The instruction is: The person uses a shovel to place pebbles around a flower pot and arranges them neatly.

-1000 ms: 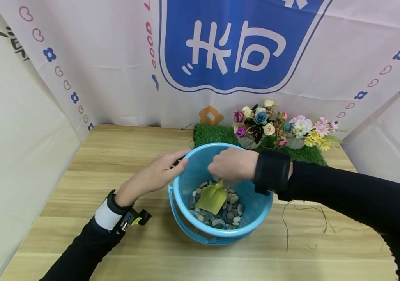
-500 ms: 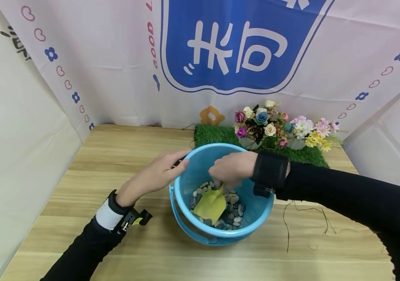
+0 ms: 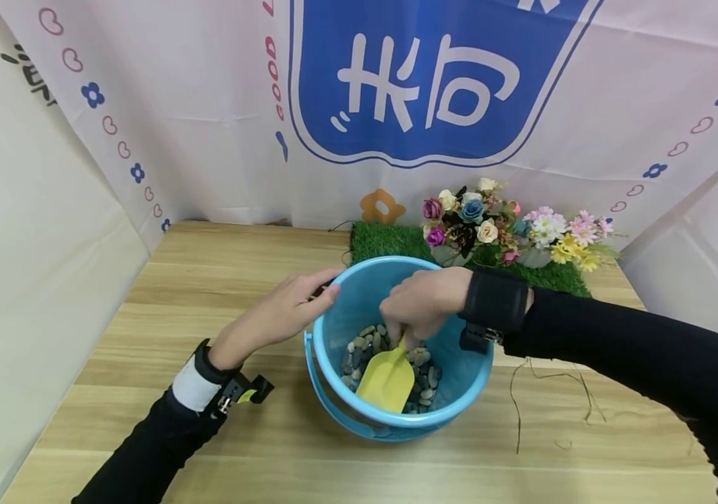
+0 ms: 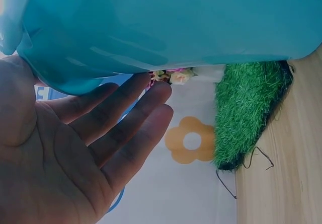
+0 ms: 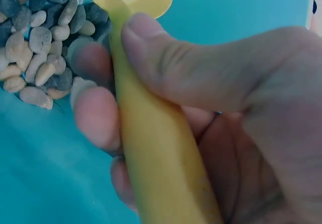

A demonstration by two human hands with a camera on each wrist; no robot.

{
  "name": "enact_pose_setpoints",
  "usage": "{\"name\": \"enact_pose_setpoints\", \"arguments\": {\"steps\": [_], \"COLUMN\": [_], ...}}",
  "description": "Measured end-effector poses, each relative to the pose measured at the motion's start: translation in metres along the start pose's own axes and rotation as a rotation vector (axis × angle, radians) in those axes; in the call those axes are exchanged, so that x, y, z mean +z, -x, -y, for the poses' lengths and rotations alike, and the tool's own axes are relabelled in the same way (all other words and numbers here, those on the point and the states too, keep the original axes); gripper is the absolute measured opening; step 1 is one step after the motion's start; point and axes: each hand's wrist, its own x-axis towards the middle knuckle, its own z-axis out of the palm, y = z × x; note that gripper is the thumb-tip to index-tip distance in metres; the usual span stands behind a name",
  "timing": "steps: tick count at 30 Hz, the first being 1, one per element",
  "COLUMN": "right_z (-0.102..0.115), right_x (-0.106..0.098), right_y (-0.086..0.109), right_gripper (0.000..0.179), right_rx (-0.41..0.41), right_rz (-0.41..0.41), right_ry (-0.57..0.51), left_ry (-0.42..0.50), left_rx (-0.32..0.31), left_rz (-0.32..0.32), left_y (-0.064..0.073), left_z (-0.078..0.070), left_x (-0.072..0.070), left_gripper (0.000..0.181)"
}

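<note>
A light blue bucket [image 3: 479, 381] stands on the wooden table with grey and tan pebbles [image 3: 428, 385] at its bottom. Inside it, my right hand [image 3: 425, 301] grips the handle of a yellow toy shovel [image 3: 387, 381]. In the right wrist view the thumb lies along the handle [image 5: 156, 148] and the fingers curl round it from below. The blade, over the pebbles, is near the bucket's front wall. My left hand [image 3: 280, 311] touches the bucket's left rim; its fingers [image 4: 136, 143] are nearly straight along the outside in the left wrist view.
The bucket's handle [image 3: 318, 388] hangs down at its left front. Behind stand artificial flowers [image 3: 479, 220] on a green turf mat [image 3: 384, 241]. Thin dark strands [image 3: 516, 413] lie on the table [image 3: 227, 434] at right, and a printed cloth [image 3: 220, 140] hangs behind.
The shovel blade first moves left and nearer, then right toward the bucket's front wall, its face turning brighter. My right hand shifts slightly with it. The left hand stays at the rim.
</note>
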Motion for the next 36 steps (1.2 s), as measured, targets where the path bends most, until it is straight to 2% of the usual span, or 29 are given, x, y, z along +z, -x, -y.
{"name": "enact_pose_setpoints", "arguments": {"steps": [7, 12, 17, 20, 24, 27, 32, 36], "right_z": [0.000, 0.000, 0.000, 0.001, 0.002, 0.004, 0.004, 0.004], "right_x": [-0.001, -0.001, -0.004, -0.005, -0.005, -0.004, 0.001, 0.006], "right_y": [0.002, 0.003, 0.006, 0.005, 0.002, -0.002, -0.009, -0.014], "right_gripper": [0.022, 0.030, 0.034, 0.032, 0.032, 0.036, 0.037, 0.031], "right_rx": [-0.011, -0.037, -0.018, 0.008, 0.054, 0.095, 0.144, 0.151], "right_rz": [-0.018, -0.009, -0.011, -0.050, -0.144, -0.173, -0.149, -0.092], "right_ry": [-0.001, -0.019, -0.027, 0.010, 0.090, 0.122, 0.128, 0.088], "left_ry": [-0.016, -0.013, -0.005, -0.012, -0.023, -0.023, -0.021, -0.012], "left_rx": [0.003, -0.001, -0.001, -0.001, -0.001, 0.001, 0.000, -0.002], "left_rz": [-0.016, -0.021, -0.024, -0.028, -0.026, -0.020, -0.017, -0.012], "left_y": [0.000, 0.000, 0.000, 0.000, 0.000, 0.000, 0.000, 0.000], "left_z": [0.000, 0.000, 0.001, 0.000, 0.000, 0.000, 0.000, 0.000], "left_x": [-0.001, 0.000, 0.000, 0.000, -0.001, -0.001, 0.000, 0.000], "left_gripper": [0.039, 0.039, 0.039, 0.039, 0.039, 0.039, 0.039, 0.039]}}
